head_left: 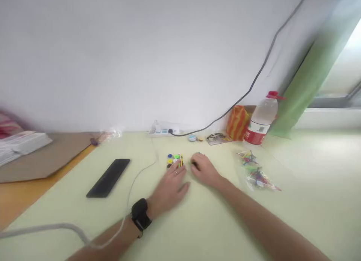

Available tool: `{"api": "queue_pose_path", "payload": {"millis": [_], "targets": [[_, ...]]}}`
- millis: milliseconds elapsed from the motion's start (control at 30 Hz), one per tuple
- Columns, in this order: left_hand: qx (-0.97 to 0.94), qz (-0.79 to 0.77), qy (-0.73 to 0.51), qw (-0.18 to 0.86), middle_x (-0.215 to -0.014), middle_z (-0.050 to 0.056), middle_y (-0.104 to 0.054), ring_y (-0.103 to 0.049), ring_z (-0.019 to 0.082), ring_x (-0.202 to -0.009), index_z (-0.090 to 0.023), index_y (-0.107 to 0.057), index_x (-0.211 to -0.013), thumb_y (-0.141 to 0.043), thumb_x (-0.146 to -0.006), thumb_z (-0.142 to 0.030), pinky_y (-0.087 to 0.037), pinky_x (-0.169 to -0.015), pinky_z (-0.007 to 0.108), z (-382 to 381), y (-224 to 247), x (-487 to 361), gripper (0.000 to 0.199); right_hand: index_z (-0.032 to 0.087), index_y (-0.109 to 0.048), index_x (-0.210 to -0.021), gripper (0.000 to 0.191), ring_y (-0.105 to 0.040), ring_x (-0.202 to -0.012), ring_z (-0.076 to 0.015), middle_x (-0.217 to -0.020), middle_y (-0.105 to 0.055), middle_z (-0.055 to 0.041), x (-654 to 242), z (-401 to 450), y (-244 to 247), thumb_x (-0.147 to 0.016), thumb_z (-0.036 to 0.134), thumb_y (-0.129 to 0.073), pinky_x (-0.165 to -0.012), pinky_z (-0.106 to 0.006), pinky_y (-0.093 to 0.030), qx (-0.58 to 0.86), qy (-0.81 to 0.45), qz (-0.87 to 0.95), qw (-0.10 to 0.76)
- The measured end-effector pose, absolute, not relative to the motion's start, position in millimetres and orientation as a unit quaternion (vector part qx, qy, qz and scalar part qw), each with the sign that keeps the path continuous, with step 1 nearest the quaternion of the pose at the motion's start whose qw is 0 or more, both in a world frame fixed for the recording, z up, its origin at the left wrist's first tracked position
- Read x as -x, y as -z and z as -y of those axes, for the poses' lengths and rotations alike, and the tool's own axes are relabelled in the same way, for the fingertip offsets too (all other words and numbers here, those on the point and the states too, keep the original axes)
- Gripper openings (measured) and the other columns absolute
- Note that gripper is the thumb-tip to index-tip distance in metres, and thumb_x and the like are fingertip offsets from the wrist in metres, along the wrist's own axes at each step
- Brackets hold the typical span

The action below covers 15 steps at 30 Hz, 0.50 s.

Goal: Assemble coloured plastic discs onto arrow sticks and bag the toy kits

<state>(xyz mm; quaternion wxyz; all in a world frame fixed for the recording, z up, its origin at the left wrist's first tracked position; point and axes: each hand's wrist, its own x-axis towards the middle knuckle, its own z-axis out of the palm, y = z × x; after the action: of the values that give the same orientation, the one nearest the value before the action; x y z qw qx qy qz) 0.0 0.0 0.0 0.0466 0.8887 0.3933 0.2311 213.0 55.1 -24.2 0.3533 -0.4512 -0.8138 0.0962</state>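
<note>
My left hand (170, 185), with a black watch (141, 214) on its wrist, lies flat on the pale green tabletop (180, 231), thumb apart. Its fingertips touch a small group of colourful pieces (170, 161): round blue, yellow and black ones, and thin upright-looking yellow and red sticks (181, 160). Just to the right, my right hand (203, 169) rests on the table with its fingers curled in. Something small and bluish peeks out by its knuckles; what those fingers hold is hidden and blurred.
Right of my hands lies a clear bag of colourful small parts (256, 170). Behind it stand a large bottle (261, 120) and an orange-yellow packet (237, 122). A black phone-like slab (108, 178) lies left, near a white cable (132, 185). A power strip (163, 132) sits against the wall.
</note>
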Motion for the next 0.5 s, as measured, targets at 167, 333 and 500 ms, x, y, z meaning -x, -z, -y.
{"api": "queue_pose_path", "payload": {"millis": [167,333,500], "targets": [[-0.888,-0.380,-0.256,0.041,-0.154,0.013,-0.052,-0.028,0.034,-0.155,-0.016,-0.055,-0.145,-0.058,-0.098,-0.028,-0.036,-0.123,0.059,-1,4,0,0.048,0.022,-0.058,-0.107,0.013,-0.057,-0.108,-0.0262,-0.111,-0.065,-0.0100,-218,-43,19,-0.095,0.027,-0.057,-0.097,-0.041,-0.045,0.446,-0.094,0.787,0.416],[-0.907,-0.345,-0.237,0.054,-0.161,0.009,-0.044,-0.021,0.032,-0.157,-0.021,-0.038,-0.158,-0.055,-0.100,-0.025,-0.030,-0.127,0.058,5,2,-2,0.061,0.022,-0.058,-0.125,0.028,-0.058,-0.119,-0.0266,-0.122,-0.066,-0.0120,-245,-28,29,-0.105,0.030,-0.039,-0.105,-0.045,-0.046,0.500,-0.133,0.740,0.429],[-0.929,-0.301,-0.192,0.100,-0.166,0.005,-0.034,-0.012,0.035,-0.159,-0.029,-0.028,-0.163,-0.059,-0.099,-0.031,-0.029,-0.126,0.060,11,-11,-5,0.071,0.024,-0.057,-0.140,0.042,-0.049,-0.138,-0.0271,-0.147,-0.056,-0.0127,-271,-13,44,-0.102,0.023,-0.039,-0.117,-0.049,-0.040,0.515,-0.127,0.752,0.392]]}}
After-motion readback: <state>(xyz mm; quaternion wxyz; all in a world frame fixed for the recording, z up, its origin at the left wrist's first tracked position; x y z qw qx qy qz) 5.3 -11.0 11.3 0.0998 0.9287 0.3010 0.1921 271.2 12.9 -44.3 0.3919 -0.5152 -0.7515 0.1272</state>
